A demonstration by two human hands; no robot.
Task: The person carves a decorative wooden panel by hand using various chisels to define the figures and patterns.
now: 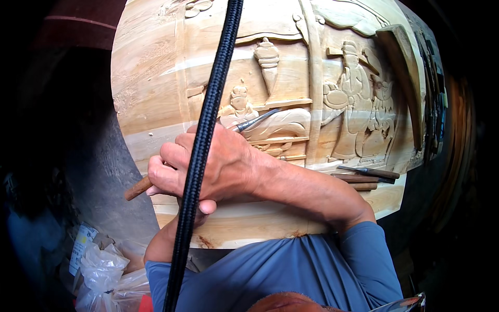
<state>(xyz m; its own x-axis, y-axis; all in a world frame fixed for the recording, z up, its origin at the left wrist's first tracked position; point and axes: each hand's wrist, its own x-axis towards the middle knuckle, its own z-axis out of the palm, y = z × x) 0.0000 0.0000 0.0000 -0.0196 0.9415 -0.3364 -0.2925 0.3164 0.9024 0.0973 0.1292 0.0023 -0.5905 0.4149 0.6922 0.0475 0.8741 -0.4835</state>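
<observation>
My right hand (pixel 221 161) reaches across to the left, its fingers wrapped round the wooden handle of a carving chisel (pixel 137 188). The metal blade points up and to the right, its tip lying by a curved carved shape on a pale wooden panel (pixel 143 78). Raised figures and a fluted, cone-like form stand out in relief there. Beneath the right hand, my left hand (pixel 200 216) is mostly hidden; only a fingertip and part of the wrist show, so its grip cannot be made out. A black braided cable (pixel 208 114) passes in front of the right hand.
Several wooden-handled chisels (pixel 364 179) lie on the panel's near right part. A dark, long wooden tool (pixel 405 78) rests on its right side, with more tools (pixel 434 99) beyond. At lower left are a clear plastic bag (pixel 104 270) and a white printed container (pixel 83 244).
</observation>
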